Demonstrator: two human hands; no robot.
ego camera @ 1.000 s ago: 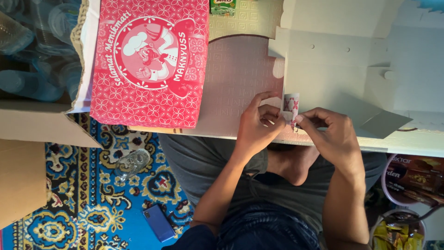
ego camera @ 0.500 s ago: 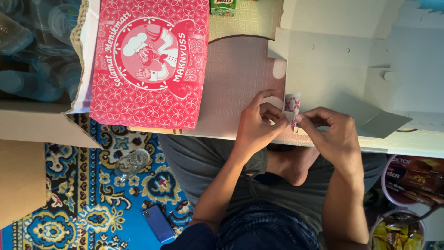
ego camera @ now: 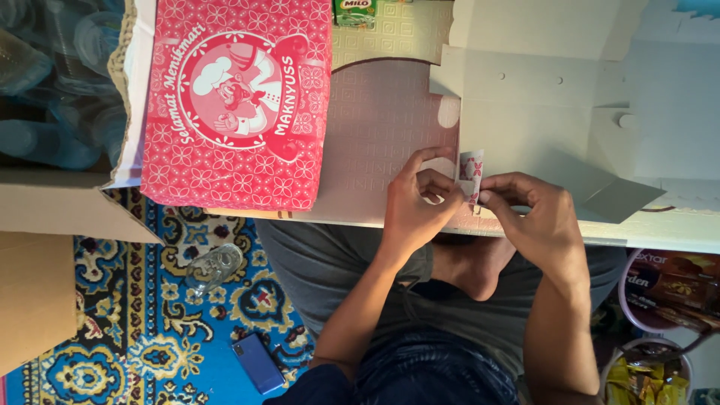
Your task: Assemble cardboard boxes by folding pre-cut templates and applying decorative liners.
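— At the near edge of the low table [ego camera: 375,214], what's pinched there?

— A small flap of white card printed with a red pattern [ego camera: 471,171], standing up from the unfolded white carton blank [ego camera: 540,120]. The left hand [ego camera: 416,210] closes on it from one side, thumb and forefinger pressed against the card; the right hand [ego camera: 536,217] closes from the other, fingertips meeting the flap's lower edge. Both are shut on that one flap, almost touching each other.

— And around the pinch?

— Just beyond the fingers lies the pink embossed table mat [ego camera: 382,127]. Farther off on the left hand's side sits a stack of flat red printed carton blanks [ego camera: 240,105], their edges hanging over the table's rim. Past the flap, well apart, a small green drink carton [ego camera: 355,11] peeks in at the far edge. Beneath the wrists is the person's folded leg and bare foot [ego camera: 472,266]; down on the patterned blue rug [ego camera: 150,337] lie a blue phone [ego camera: 257,364] and a clear glass object I can't identify [ego camera: 214,264].

— What could go wrong?

— I'd judge the flap is the weak point — thin card, gripped close to its fold. Too hard a crease, or a pull out of line with the scored edge, could tear or crumple it. The big blank also overhangs the table beside the right hand, so a tug might drag it off.
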